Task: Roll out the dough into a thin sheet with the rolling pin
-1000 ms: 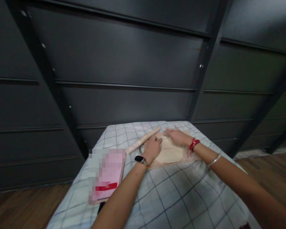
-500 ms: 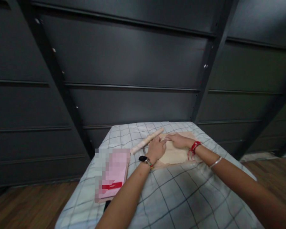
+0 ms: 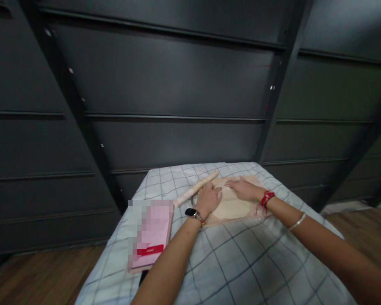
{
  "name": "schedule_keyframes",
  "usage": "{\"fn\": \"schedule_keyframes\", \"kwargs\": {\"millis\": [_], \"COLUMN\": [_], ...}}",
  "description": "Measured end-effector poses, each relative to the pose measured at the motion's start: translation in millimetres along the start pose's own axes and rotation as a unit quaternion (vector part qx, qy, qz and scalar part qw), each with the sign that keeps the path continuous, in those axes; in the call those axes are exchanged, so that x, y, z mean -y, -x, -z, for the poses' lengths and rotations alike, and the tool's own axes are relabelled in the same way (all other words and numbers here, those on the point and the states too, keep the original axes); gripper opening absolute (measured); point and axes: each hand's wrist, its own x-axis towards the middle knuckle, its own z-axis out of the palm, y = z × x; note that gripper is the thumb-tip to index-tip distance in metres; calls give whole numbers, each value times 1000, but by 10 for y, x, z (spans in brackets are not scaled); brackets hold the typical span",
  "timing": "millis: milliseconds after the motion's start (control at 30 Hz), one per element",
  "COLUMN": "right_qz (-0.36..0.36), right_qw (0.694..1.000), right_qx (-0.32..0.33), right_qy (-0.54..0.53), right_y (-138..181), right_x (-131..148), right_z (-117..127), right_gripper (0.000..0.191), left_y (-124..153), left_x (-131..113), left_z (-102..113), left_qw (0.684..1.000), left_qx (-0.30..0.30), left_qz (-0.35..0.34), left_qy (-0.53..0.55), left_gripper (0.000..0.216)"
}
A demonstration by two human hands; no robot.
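Observation:
A thin beige sheet (image 3: 233,206) lies flat on a slightly larger peach-coloured sheet (image 3: 216,221); I cannot tell what either is made of. My left hand (image 3: 208,198), with a dark watch at the wrist, rests on the left side of the beige sheet, fingers stretched out and thumb apart. On its upper right part, my right hand (image 3: 244,189) lies palm down with fingers extended toward the left hand. Neither hand holds anything. Beside the left hand, a pale slim roll (image 3: 195,188) lies slantwise, close to the sheets' far left edge.
A pink box or book (image 3: 157,224) with a red strip, partly blurred out, lies left of my left forearm. Everything sits on a white checked cloth (image 3: 231,258). A dark panelled metal wall (image 3: 178,84) stands behind, and wooden floor (image 3: 51,271) shows on both sides.
My right hand has slid a little to the right over the beige sheet, away from the left fingers. My left hand has stayed nearly in place.

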Motion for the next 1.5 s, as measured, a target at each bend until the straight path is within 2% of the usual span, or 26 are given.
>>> {"fn": "schedule_keyframes", "kwargs": {"millis": [133,267,400,533,700,833,967,1100,1233,1367,1500], "right_qz": [1,22,45,35,9,32,18,43,-1,19,2], "right_qw": [999,999,998,999,998,999,998,999,999,999,1000], "right_qx": [-42,3,-32,8,-49,15,-48,9,-27,28,-4], "right_qy": [29,31,45,20,28,25,26,8,22,-4,26], "right_y": [-25,-49,-62,-90,-129,-127,-118,-87,-47,-11,21], "right_x": [-7,5,30,60,73,87,86,50,-2,-27,-69], "right_z": [43,64,70,68,90,98,94,62,66,92,101], "right_gripper": [62,54,56,49,54,51,54,54,60,60,63], "left_y": [9,33,42,34,33,30,28,30,35,30,23], "left_x": [-17,-37,-49,-57,-54,-46,-39,-35,-34,-37,-33], "left_z": [19,21,30,36,6,-8,-16,-32,-29,-11,-15], "left_qw": [1000,1000,1000,999,1000,1000,1000,1000,1000,1000,1000], "left_qx": [5,4,4,30,2,3,2,1,-4,11,6], "left_qz": [5,14,16,20,18,15,20,18,18,14,19], "left_qy": [-7,-17,-7,2,-3,-4,-1,-2,3,0,2], "left_gripper": [37,38,41,42,42,42,42,41,41,41,42]}}
